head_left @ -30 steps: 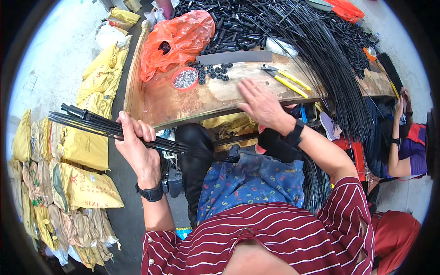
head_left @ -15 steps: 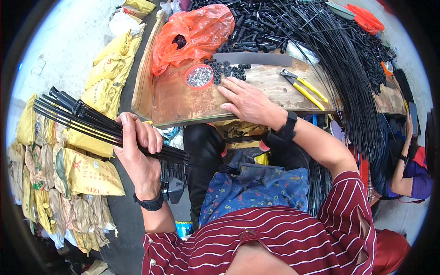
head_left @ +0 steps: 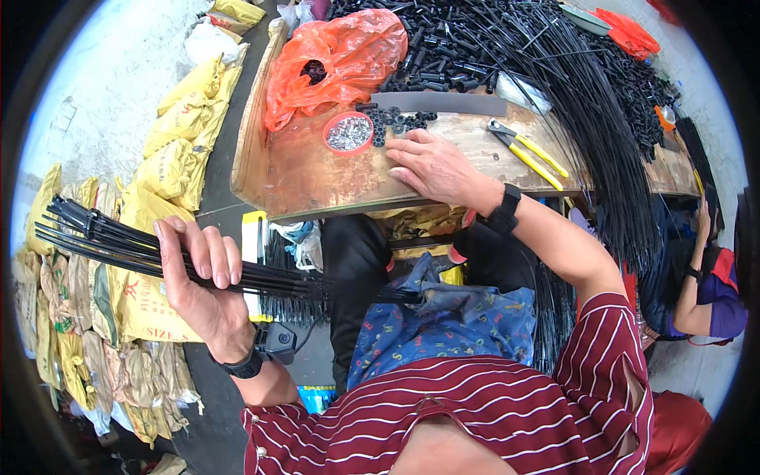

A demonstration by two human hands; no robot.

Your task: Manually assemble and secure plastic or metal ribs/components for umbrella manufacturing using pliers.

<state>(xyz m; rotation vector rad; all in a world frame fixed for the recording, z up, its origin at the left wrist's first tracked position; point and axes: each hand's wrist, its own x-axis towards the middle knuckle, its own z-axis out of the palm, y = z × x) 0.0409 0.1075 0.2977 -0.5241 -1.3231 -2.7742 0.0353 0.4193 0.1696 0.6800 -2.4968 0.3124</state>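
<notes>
My left hand (head_left: 207, 277) is wrapped round a bundle of thin black rods (head_left: 119, 249), held out to the left of the bench. Thicker black fittings (head_left: 75, 214) sit at the bundle's left end, while its other end reaches over my lap. My right hand (head_left: 439, 169) rests on the wooden bench top, fingers loosely stretched and thumb apart from them. Its fingertips are beside a cluster of small black ring-like pieces (head_left: 389, 120); nothing shows in its grip. Just left of that cluster stands a round red-rimmed dish (head_left: 348, 132) of small shiny metal bits.
Yellow-handled pincers (head_left: 532, 153) lie right of my right hand. A grey strip (head_left: 439, 104) and a pile of black tube-like parts (head_left: 459, 55) are behind. Long black rods (head_left: 609, 158) overhang the bench's right. An orange-red bag (head_left: 336, 63) and yellow sacks (head_left: 170, 170) are leftward. A co-worker's arm (head_left: 697, 261) is far right.
My left hand has moved left and a little down with the bundle. My right hand has shifted slightly right, and its fingers look a little more bent.
</notes>
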